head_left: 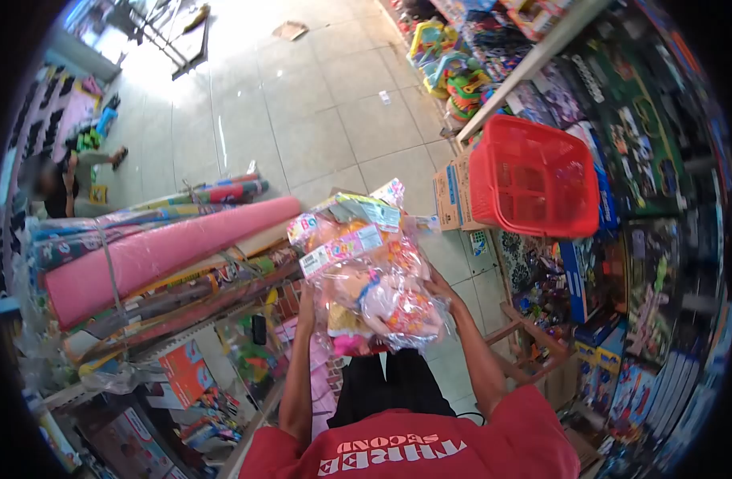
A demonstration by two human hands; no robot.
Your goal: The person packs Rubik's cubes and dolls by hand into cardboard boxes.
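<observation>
Fingers of both hands gripping bagged doll packs (374,279), pale tiled floor (318,120), red basket (533,180), toy shelves (661,160).

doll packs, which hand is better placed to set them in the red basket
Probably the right hand. It holds the doll packs on the side facing the red basket, which hangs off the shelf to the right. The left hand is on the far side, by the pink roll.

Your aisle runs open over the tiled floor (318,120) toward 12 o'clock. At 9, rolled mats (158,251) jut in; at 2, a red basket (533,180) overhangs the toy shelves (653,160).
</observation>
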